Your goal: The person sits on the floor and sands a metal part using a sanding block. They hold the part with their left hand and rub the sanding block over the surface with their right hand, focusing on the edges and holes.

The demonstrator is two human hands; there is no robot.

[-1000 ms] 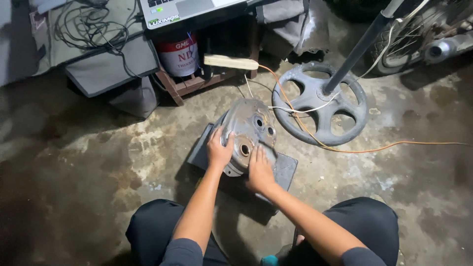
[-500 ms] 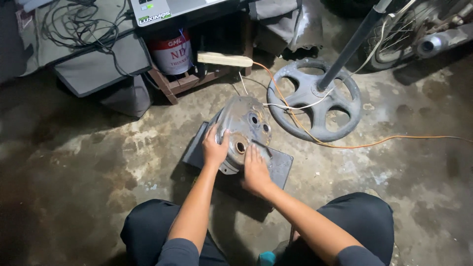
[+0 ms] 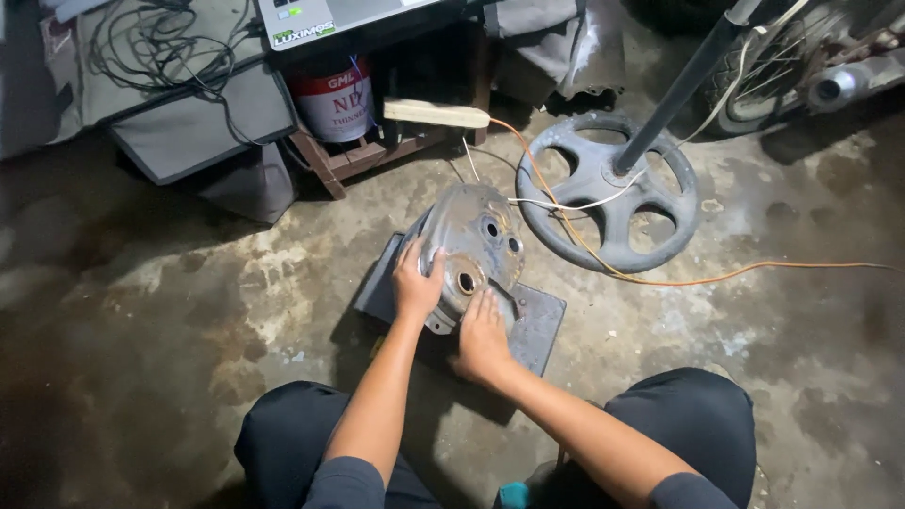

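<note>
While pressed flat on grey metal cover [image 3: 471,236] at frame centre, left hand [image 3: 417,283] open-palmed gripping nothing, right hand [image 3: 483,337] spread on lower edge, dark plate [image 3: 542,325] beneath, wheel-shaped base [image 3: 608,193] upper right.

paint can: a round tin [image 3: 337,99] at the top of the view, tucked under the grey unit and sitting on a low wooden rack [image 3: 353,160].
can label: white wrap with big red lettering and a red band up top.
unit label: small strip [image 3: 304,31] on the front edge of the light grey box [image 3: 339,14] above the can, dark with pale print, plus a tiny green spot beside it.
</note>
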